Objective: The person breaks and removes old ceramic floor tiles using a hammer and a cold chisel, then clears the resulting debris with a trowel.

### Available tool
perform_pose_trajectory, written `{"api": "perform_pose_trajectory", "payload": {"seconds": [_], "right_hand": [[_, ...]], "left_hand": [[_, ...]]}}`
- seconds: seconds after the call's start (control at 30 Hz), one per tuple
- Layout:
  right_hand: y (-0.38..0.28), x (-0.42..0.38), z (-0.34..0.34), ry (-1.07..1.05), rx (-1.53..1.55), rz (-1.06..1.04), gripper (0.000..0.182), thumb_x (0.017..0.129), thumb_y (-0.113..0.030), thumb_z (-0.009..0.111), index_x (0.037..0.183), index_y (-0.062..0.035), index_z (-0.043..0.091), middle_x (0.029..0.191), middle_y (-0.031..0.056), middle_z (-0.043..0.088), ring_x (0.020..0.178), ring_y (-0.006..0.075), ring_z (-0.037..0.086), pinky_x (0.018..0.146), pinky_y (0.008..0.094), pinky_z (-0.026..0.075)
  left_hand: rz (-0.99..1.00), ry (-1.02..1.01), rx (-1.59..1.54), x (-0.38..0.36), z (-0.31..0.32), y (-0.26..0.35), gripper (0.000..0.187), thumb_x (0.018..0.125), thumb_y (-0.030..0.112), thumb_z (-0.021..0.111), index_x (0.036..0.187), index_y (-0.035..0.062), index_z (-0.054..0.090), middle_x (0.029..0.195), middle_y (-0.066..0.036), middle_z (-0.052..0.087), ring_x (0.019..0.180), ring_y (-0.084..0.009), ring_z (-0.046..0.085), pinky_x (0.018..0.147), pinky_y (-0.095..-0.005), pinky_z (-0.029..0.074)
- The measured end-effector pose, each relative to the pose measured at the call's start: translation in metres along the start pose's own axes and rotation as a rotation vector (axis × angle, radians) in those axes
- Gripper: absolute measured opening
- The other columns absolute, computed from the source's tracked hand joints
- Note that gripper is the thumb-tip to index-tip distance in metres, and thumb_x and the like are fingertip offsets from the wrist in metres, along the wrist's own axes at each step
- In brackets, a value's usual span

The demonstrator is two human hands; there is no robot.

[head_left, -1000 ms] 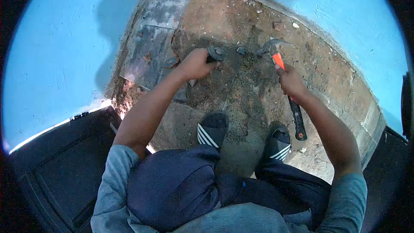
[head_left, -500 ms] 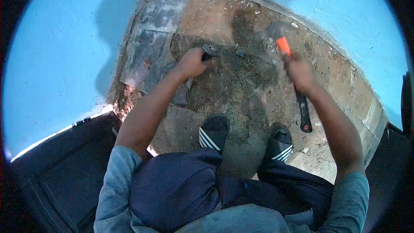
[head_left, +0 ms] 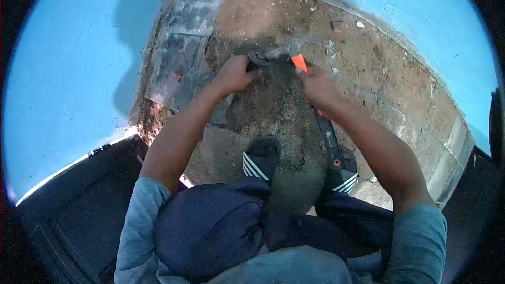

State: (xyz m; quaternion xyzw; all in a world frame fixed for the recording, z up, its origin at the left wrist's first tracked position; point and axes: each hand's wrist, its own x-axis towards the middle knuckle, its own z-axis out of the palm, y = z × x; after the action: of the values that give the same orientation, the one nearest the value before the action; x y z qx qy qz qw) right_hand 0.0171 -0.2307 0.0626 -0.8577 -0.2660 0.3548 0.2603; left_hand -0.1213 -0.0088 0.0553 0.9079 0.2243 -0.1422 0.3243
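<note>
My left hand [head_left: 236, 75] is wrapped round a dark chisel [head_left: 257, 57] whose round, grey-topped end shows above the fist; its lower part is hidden by the hand. In my right hand [head_left: 319, 89] is a hammer [head_left: 298, 62] with an orange and black handle, gripped partway up. The blurred hammer head overlaps the chisel's top end in this view. Beneath both hands lies a worn, dirt-covered floor [head_left: 294, 121] of brown and grey tiles.
Blue walls [head_left: 68, 63] meet in the far left corner. Broken chips, one a white piece [head_left: 360, 24], lie along the back wall's foot. A dark panelled door [head_left: 79, 215] stands at lower left. My feet in black striped sandals [head_left: 259, 163] are close below the hands.
My right hand has swung the hammer leftward, from the right side of the floor to the chisel's top. My left hand keeps its hold in nearly the same place.
</note>
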Motion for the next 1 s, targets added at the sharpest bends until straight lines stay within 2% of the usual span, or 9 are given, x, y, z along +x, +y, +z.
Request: {"api": "perform_pose_trajectory", "payload": {"seconds": [0.1, 0.23, 0.33, 0.37, 0.43, 0.5, 0.6, 0.77, 1.0], "right_hand": [[-0.018, -0.006, -0.058, -0.089, -0.024, 0.101, 0.052, 0.102, -0.047, 0.049, 0.122, -0.0002, 0.060, 0.088, 0.0172, 0.068, 0.073, 0.0283, 0.066, 0.070, 0.0435, 0.051], [0.002, 0.018, -0.123, 0.275, 0.025, -0.051, 0.036, 0.104, -0.038, 0.050, 0.106, -0.0032, 0.057, 0.069, -0.0011, 0.052, 0.056, 0.0087, 0.047, 0.052, 0.0270, 0.040], [-0.013, 0.018, -0.139, 0.468, 0.546, -0.031, 0.041, 0.104, -0.038, 0.049, 0.099, 0.0012, 0.060, 0.069, 0.0113, 0.063, 0.061, 0.0223, 0.061, 0.056, 0.0405, 0.049], [-0.014, 0.017, -0.130, 0.538, 0.588, -0.086, 0.039, 0.105, -0.036, 0.047, 0.100, 0.0013, 0.057, 0.066, 0.0077, 0.059, 0.055, 0.0154, 0.053, 0.048, 0.0351, 0.044], [0.007, 0.024, -0.075, 0.608, 0.286, 0.000, 0.043, 0.105, -0.038, 0.046, 0.106, 0.0029, 0.059, 0.077, 0.0141, 0.066, 0.065, 0.0260, 0.063, 0.059, 0.0407, 0.050], [0.024, 0.016, 0.001, 0.252, -0.264, -0.081, 0.047, 0.104, -0.040, 0.047, 0.113, 0.0038, 0.062, 0.090, 0.0226, 0.070, 0.084, 0.0377, 0.068, 0.077, 0.0468, 0.052], [-0.007, -0.006, -0.017, -0.151, 0.217, 0.076, 0.048, 0.102, -0.040, 0.050, 0.121, 0.0017, 0.063, 0.096, 0.0269, 0.069, 0.097, 0.0432, 0.066, 0.087, 0.0492, 0.049], [0.020, -0.013, -0.041, -0.255, 0.259, 0.198, 0.043, 0.102, -0.040, 0.051, 0.118, -0.0004, 0.058, 0.068, 0.0037, 0.052, 0.052, 0.0173, 0.052, 0.049, 0.0353, 0.046], [0.075, -0.007, -0.059, -0.250, 0.249, 0.245, 0.033, 0.104, -0.033, 0.051, 0.110, -0.0015, 0.057, 0.068, 0.0021, 0.049, 0.054, 0.0150, 0.053, 0.051, 0.0351, 0.047]], "left_hand": [[0.000, -0.005, 0.021, -0.002, 0.003, 0.004, 0.033, 0.082, 0.027, 0.073, 0.093, -0.0037, 0.068, 0.091, -0.028, 0.068, 0.092, -0.0455, 0.065, 0.080, -0.0516, 0.051], [-0.009, 0.015, 0.063, 0.011, 0.021, -0.015, 0.032, 0.081, 0.026, 0.073, 0.093, -0.0035, 0.067, 0.093, -0.028, 0.068, 0.095, -0.0460, 0.064, 0.082, -0.0522, 0.051], [0.016, 0.036, -0.002, 0.008, 0.018, -0.009, 0.034, 0.080, 0.026, 0.074, 0.097, -0.0029, 0.067, 0.097, -0.028, 0.068, 0.097, -0.0460, 0.064, 0.084, -0.0519, 0.051], [-0.002, -0.002, 0.014, 0.007, 0.016, -0.006, 0.034, 0.080, 0.026, 0.074, 0.097, -0.0028, 0.067, 0.097, -0.028, 0.068, 0.097, -0.0460, 0.064, 0.084, -0.0518, 0.051], [-0.039, -0.076, 0.046, 0.005, 0.008, 0.005, 0.034, 0.080, 0.026, 0.074, 0.097, -0.0026, 0.067, 0.098, -0.028, 0.068, 0.098, -0.0459, 0.064, 0.084, -0.0515, 0.051], [0.008, -0.059, 0.038, 0.005, 0.015, 0.000, 0.034, 0.080, 0.026, 0.074, 0.097, -0.0026, 0.068, 0.097, -0.028, 0.068, 0.098, -0.0461, 0.064, 0.084, -0.0514, 0.051], [0.055, -0.048, 0.043, 0.006, 0.019, -0.004, 0.033, 0.084, 0.030, 0.070, 0.092, -0.0022, 0.069, 0.089, -0.027, 0.068, 0.090, -0.0456, 0.065, 0.078, -0.0521, 0.051], [0.043, -0.033, 0.076, -0.001, 0.016, 0.000, 0.032, 0.085, 0.030, 0.071, 0.092, -0.0010, 0.070, 0.089, -0.026, 0.068, 0.089, -0.0455, 0.065, 0.077, -0.0521, 0.051], [0.099, -0.033, -0.044, -0.018, -0.003, 0.020, 0.027, 0.082, 0.023, 0.073, 0.098, 0.0009, 0.071, 0.098, -0.026, 0.069, 0.097, -0.0447, 0.064, 0.083, -0.0504, 0.051]]}}
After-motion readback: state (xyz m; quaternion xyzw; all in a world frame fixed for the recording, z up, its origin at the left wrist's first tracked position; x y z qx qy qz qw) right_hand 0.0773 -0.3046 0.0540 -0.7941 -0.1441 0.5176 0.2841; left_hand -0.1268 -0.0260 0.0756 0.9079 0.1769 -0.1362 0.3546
